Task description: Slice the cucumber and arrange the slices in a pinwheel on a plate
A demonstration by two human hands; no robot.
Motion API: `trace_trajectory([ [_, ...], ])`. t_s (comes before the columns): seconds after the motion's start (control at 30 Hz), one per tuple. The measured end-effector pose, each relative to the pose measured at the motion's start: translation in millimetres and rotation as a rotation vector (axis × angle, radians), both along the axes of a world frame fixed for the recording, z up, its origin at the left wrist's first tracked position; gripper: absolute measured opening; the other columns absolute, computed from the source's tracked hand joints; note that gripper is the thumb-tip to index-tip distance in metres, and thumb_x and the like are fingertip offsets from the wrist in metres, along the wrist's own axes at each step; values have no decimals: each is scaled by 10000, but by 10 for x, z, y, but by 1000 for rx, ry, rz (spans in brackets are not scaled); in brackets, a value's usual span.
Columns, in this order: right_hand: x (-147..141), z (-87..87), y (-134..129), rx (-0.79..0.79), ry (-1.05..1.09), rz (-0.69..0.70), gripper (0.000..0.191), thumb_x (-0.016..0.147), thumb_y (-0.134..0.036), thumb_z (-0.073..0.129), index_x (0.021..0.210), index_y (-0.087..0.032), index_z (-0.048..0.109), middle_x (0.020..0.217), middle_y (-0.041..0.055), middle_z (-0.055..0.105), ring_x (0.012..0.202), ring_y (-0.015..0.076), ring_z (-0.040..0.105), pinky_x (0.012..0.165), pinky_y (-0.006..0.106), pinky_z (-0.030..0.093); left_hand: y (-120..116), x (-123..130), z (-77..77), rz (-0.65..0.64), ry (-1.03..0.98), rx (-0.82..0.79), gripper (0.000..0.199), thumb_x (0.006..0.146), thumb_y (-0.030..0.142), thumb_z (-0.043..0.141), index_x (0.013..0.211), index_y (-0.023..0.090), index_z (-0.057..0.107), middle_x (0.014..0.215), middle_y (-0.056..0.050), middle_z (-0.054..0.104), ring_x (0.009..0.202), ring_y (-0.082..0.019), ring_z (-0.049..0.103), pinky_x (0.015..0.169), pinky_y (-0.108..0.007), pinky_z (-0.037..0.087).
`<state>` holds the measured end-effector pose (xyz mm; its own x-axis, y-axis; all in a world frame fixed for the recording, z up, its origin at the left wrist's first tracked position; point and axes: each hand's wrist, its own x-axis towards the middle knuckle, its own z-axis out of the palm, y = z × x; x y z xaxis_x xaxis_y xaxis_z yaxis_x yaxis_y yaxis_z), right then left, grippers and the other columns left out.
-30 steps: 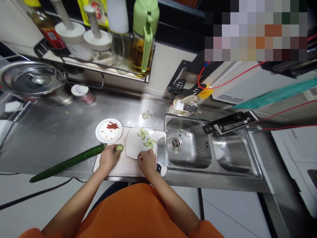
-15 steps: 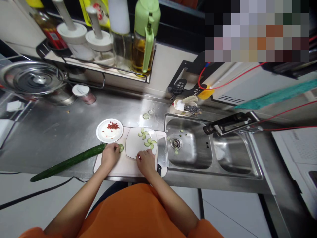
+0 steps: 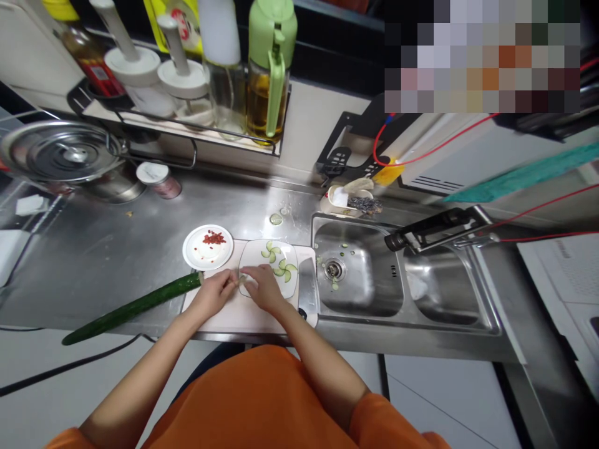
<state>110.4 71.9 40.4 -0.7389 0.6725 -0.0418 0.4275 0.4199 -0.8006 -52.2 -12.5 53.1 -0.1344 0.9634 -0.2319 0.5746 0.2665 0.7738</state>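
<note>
My left hand (image 3: 216, 294) pinches a small pale-green cucumber slice (image 3: 242, 280) at the near left edge of a white square plate (image 3: 251, 252). From the other side my right hand (image 3: 264, 288) reaches over the plate, its thumb and forefinger closed at the same slice, partly hidden by fingers. Two pinwheels of cucumber pieces (image 3: 283, 270) lie on the plate. Beneath is a pale cutting board (image 3: 219, 321), with a broad knife (image 3: 307, 284) along its right side. A long cut cucumber (image 3: 135, 308) lies left of my left hand, its cut end against the board's edge.
A round white plate (image 3: 191, 252) holds small red pieces (image 3: 214, 237) behind my left hand. To the right is a double steel sink (image 3: 369, 299) with cucumber scraps. A lidded pot (image 3: 65, 156) and a jar (image 3: 160, 181) stand at back left, below a rack of bottles (image 3: 269, 106).
My right hand has moved left across the plate to meet my left hand. The left hand has shifted slightly right with the cucumber slice. The long cucumber stays in place.
</note>
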Motion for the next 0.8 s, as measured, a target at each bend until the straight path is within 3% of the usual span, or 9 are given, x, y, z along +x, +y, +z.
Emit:
trace_trajectory([
  [0.17,80,71,82,3,-67,-79,111,856,-191,590,842,-198,700,817,19,696,851,181,555,826,313,366,140,104,27,39,-141,-57,230,817,414,504,791,196,574,654,28,564,591,-113,475,589,-233,368],
  [0.27,176,137,115,15,-43,-87,115,856,-189,598,808,-204,701,764,6,683,792,164,556,825,309,358,216,205,15,204,-369,-155,332,778,500,552,824,176,610,679,6,610,607,-113,518,573,-227,379],
  [0.4,299,234,118,32,28,-77,113,856,-173,602,808,-208,698,747,-2,683,745,147,567,847,322,352,290,323,-26,488,-736,-441,463,747,573,592,896,137,629,762,-66,683,627,-122,600,507,-201,376],
  [0.53,396,286,74,20,92,-100,91,837,-160,630,802,-215,693,758,-5,689,749,147,574,862,331,354,344,376,-50,554,-978,-639,376,736,433,690,916,105,649,753,-109,699,596,-119,618,455,-177,379],
  [0.67,461,262,22,-4,119,-172,68,832,-193,649,797,-223,699,761,2,688,769,153,582,843,327,369,395,385,-77,569,-1155,-668,302,660,175,752,941,102,667,692,-64,681,594,-92,612,456,-140,397],
  [0.8,502,188,-17,-35,88,-246,76,819,-187,650,784,-221,709,748,1,692,763,151,585,837,321,380,435,371,-137,545,-1193,-648,348,622,92,744,961,103,665,677,-41,668,606,-84,603,531,-154,462],
])
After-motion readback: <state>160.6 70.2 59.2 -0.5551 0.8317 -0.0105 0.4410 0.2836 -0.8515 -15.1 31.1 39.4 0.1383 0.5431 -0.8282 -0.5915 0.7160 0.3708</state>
